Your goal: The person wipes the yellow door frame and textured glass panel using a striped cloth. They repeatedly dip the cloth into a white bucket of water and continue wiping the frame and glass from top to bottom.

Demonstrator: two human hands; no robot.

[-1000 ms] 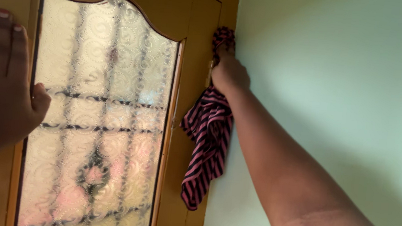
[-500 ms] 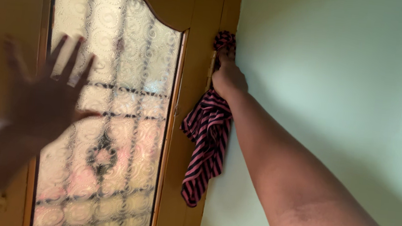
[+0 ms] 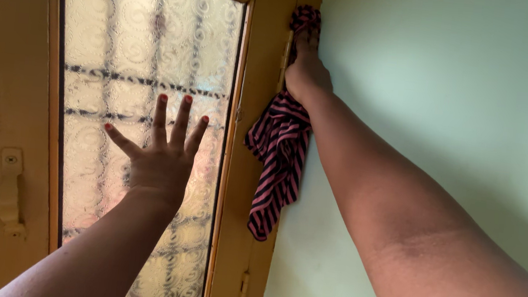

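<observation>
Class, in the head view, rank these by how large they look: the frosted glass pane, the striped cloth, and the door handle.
1. Frosted glass pane, largest by far.
2. Striped cloth, hanging from the right hand.
3. Door handle, smallest.
All lie at similar depth, so the ranking seems safe.

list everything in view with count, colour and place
door: 1, yellow-brown wood, left half of view
glass: 1, frosted swirl-patterned panel with dark bars showing through, set in the door
handle: 1, pale yellow, on the wood at far left
hinge: 1, yellow-brown, low on the door's right edge
wall: 1, pale green, right half of view
cloth: 1, pink and black striped, hanging along the door's right edge beside the wall
left hand: 1, fingers spread, palm flat on the glass
right hand: 1, closed on the cloth, pressing it to the door's edge near the top
</observation>
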